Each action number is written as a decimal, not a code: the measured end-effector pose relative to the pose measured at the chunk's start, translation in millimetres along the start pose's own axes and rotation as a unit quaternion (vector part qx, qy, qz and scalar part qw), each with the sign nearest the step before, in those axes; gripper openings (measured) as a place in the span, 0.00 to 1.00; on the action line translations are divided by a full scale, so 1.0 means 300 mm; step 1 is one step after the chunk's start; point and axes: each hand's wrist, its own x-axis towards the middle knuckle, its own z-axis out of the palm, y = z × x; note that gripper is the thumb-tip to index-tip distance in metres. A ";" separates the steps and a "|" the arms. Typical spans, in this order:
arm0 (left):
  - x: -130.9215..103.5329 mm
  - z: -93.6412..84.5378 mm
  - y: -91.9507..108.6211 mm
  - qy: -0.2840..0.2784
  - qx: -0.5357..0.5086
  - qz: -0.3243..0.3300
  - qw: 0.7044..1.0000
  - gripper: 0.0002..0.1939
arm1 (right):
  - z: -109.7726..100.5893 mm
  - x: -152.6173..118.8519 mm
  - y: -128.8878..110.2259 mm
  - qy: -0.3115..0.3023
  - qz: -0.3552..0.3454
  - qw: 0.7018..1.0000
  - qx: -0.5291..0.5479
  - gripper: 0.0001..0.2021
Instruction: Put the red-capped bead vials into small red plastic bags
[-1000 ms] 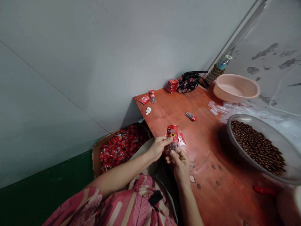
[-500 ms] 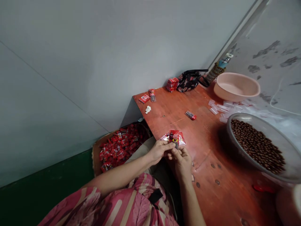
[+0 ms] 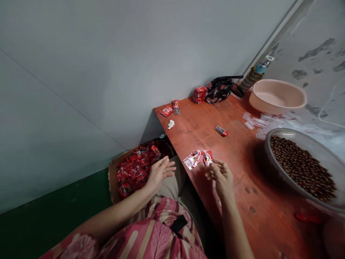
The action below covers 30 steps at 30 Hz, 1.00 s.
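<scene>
My left hand (image 3: 161, 172) is open, its fingers stretched out over the near edge of the cardboard box (image 3: 113, 187). A small red packet (image 3: 155, 149) shows just beyond its fingertips, above or on the heap of red packets (image 3: 134, 169) in the box. My right hand (image 3: 221, 177) is over the table edge, fingers loosely curled and apart. Its fingertips reach the lower end of a red and clear packet (image 3: 207, 157); whether they grip it I cannot make out. Beside that lies a shiny, clear and red packet (image 3: 192, 160).
On the red table (image 3: 242, 162) stand a grey bowl of brown beads (image 3: 302, 169), a pink basin (image 3: 277, 95), clear plastic pieces (image 3: 258, 124), a floral bag (image 3: 219, 90) and stacked red boxes (image 3: 199, 94). A filled packet (image 3: 221, 130) lies mid-table. A grey wall (image 3: 94, 72) rises behind.
My hands have parted. The packet they held together has left them; my left hand has moved left to the box and opened, while my right has moved slightly right beside the packets on the table.
</scene>
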 end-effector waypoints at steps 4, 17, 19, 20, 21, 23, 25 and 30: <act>0.059 0.096 0.002 -0.130 0.292 0.277 0.906 0.17 | -0.017 -0.005 0.014 -0.003 0.004 0.999 -0.035 0.14; 0.189 0.189 -0.066 -0.118 0.519 0.461 0.710 0.12 | 0.003 0.035 0.077 0.000 -0.011 0.998 -0.065 0.14; 0.176 0.197 -0.065 -0.103 0.496 0.482 0.715 0.12 | 0.021 0.055 0.080 0.014 -0.023 0.999 -0.040 0.16; 0.166 0.204 -0.060 -0.105 0.482 0.491 0.719 0.12 | 0.032 0.063 0.076 0.009 -0.025 0.999 -0.021 0.18; 0.153 0.210 -0.051 -0.113 0.465 0.495 0.725 0.13 | 0.043 0.070 0.067 0.001 -0.027 1.000 0.000 0.19; 0.129 0.221 -0.026 -0.137 0.423 0.476 0.759 0.14 | 0.058 0.082 0.039 -0.009 -0.029 0.999 0.036 0.20; 0.115 0.225 0.005 -0.153 0.371 0.405 0.821 0.15 | 0.063 0.091 0.007 -0.018 -0.027 0.999 0.041 0.19; 0.137 0.213 0.042 -0.254 0.276 0.126 0.918 0.19 | 0.051 0.125 -0.042 -0.145 0.012 0.989 -0.032 0.20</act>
